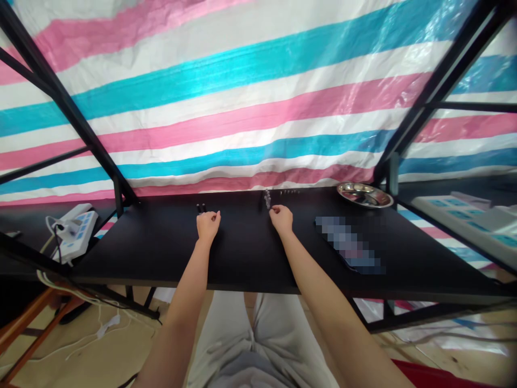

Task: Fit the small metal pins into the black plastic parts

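Observation:
Both my arms reach forward over a black table (pixel 242 253). My left hand (pixel 208 224) rests on the tabletop with its fingers curled; just past its fingertips lie two small dark parts (pixel 201 207). My right hand (pixel 281 218) is also curled, its fingertips next to a small dark and silver part (pixel 267 199) that stands on the table. Whether either hand pinches anything is too small to see. A row of tiny dark pieces (pixel 290 191) lies further back, near the table's far edge.
A shallow metal dish (pixel 364 194) sits at the back right of the table. A blurred flat object (pixel 349 245) lies right of my right hand. A white power strip (pixel 75 229) with cables rests at left. Black frame bars and a striped tarp surround the table.

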`<state>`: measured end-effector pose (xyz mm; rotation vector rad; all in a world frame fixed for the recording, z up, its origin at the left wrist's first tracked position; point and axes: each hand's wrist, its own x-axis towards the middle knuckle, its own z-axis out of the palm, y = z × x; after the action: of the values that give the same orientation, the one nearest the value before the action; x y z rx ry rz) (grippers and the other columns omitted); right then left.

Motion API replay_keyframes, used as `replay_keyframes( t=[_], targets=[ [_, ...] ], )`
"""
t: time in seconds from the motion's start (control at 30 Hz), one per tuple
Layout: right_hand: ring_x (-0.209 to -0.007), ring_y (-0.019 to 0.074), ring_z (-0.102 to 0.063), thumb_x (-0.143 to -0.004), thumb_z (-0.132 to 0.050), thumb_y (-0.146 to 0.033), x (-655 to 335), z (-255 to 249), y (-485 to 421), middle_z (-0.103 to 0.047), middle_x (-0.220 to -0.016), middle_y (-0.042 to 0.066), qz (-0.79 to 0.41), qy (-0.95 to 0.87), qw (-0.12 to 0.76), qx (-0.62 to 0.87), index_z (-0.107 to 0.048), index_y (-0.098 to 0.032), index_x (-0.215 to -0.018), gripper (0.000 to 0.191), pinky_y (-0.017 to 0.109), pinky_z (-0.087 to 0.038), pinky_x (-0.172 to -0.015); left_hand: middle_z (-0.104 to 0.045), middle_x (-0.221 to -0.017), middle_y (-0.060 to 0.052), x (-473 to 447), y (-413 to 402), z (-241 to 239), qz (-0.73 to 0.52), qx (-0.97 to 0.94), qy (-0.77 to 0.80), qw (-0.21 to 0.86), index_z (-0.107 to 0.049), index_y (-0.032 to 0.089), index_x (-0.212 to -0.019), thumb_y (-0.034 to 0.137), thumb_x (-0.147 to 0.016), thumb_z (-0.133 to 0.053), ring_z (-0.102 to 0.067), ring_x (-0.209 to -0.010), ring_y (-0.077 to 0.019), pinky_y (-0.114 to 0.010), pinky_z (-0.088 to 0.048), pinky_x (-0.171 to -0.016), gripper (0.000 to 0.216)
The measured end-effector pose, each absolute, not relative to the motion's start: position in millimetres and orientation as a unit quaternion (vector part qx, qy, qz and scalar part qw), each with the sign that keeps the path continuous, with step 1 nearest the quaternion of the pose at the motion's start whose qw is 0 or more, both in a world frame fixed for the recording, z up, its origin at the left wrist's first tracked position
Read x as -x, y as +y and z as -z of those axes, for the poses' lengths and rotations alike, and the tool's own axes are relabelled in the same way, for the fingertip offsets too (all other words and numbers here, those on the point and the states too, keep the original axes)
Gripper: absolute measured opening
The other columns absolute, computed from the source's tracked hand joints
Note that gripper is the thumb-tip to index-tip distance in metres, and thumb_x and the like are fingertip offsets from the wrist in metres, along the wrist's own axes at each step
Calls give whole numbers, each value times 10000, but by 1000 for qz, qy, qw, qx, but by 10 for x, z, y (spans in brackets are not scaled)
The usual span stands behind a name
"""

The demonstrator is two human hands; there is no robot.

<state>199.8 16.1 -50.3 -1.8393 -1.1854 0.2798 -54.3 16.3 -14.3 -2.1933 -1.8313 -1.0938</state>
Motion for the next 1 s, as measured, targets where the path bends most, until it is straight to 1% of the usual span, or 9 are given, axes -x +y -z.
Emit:
replay_keyframes(
  t=[0.27, 0.53, 0.6, 0.67, 0.73, 0.8, 0.9, 0.93, 1.0],
  targets=[
    [-849, 228, -569, -725, -527, -304, -1943, 529, 268, -649, -880, 115, -45, -505, 349, 788, -678, -147, -956, 318, 312, -410, -762, -514, -525, -10, 451, 156, 194, 371, 743, -556, 20, -564, 177, -520, 341, -822, -448, -444, -547, -118, -249, -313, -575, 363],
    [-865, 220, -569, -732, -529, -328, -1915, 441, 328, -657, -908, 89, -47, -494, 318, 808, -676, -191, -913, 270, 312, -399, -750, -511, -545, -13, 300, 43, 178, 374, 774, -511, -4, -591, 177, -564, 333, -841, -439, -462, -583, -124, -248, -354, -604, 353],
    [-869, 220, -571, -736, -530, -333, -1920, 435, 338, -663, -908, 79, -50, -493, 314, 810, -677, -199, -914, 266, 311, -397, -748, -542, -594, -19, 209, 0, 174, 371, 794, -482, -15, -632, 175, -674, 330, -856, -420, -484, -625, -129, -250, -381, -643, 320],
    [-875, 218, -572, -739, -531, -331, -1924, 432, 347, -669, -905, 70, -54, -492, 310, 812, -680, -206, -911, 259, 308, -393, -748, -583, -679, -24, 95, -31, 175, 347, 824, -447, -34, -643, 174, -894, 320, -860, -421, -512, -687, -135, -258, -403, -702, 268],
    [-882, 217, -572, -747, -526, -326, -1926, 428, 351, -673, -902, 64, -58, -492, 306, 813, -682, -211, -907, 251, 306, -389, -751, -613, -805, -39, -26, -38, 180, 303, 850, -429, -42, -570, 175, -1111, 324, -859, -424, -533, -767, -151, -280, -408, -755, 327],
    [-891, 218, -572, -759, -516, -321, -1924, 421, 343, -675, -901, 61, -63, -496, 301, 812, -683, -212, -904, 247, 309, -384, -756, -604, -987, -67, -144, -12, 186, 259, 864, -431, -32, -433, 190, -1278, 331, -869, -400, -531, -886, -177, -311, -400, -797, 433],
    [-910, 218, -570, -774, -501, -314, -1924, 404, 301, -676, -902, 61, -66, -501, 289, 813, -682, -215, -893, 238, 326, -372, -780, -521, -1184, -95, -314, 84, 202, 209, 863, -460, -5, -255, 229, -1386, 333, -883, -363, -492, -1007, -213, -361, -375, -836, 524],
    [-915, 217, -570, -777, -499, -312, -1927, 396, 280, -676, -904, 62, -65, -503, 284, 814, -681, -216, -888, 234, 335, -366, -790, -505, -1207, -100, -372, 125, 212, 202, 858, -472, 2, -234, 238, -1394, 327, -885, -357, -484, -1019, -221, -375, -367, -841, 531],
    [-917, 217, -572, -779, -498, -307, -1937, 374, 237, -675, -906, 67, -62, -512, 273, 812, -680, -218, -876, 224, 350, -359, -800, -501, -1207, -108, -486, 213, 238, 207, 846, -491, 12, -249, 248, -1391, 303, -886, -355, -481, -1017, -234, -394, -356, -839, 519]
  ],
)
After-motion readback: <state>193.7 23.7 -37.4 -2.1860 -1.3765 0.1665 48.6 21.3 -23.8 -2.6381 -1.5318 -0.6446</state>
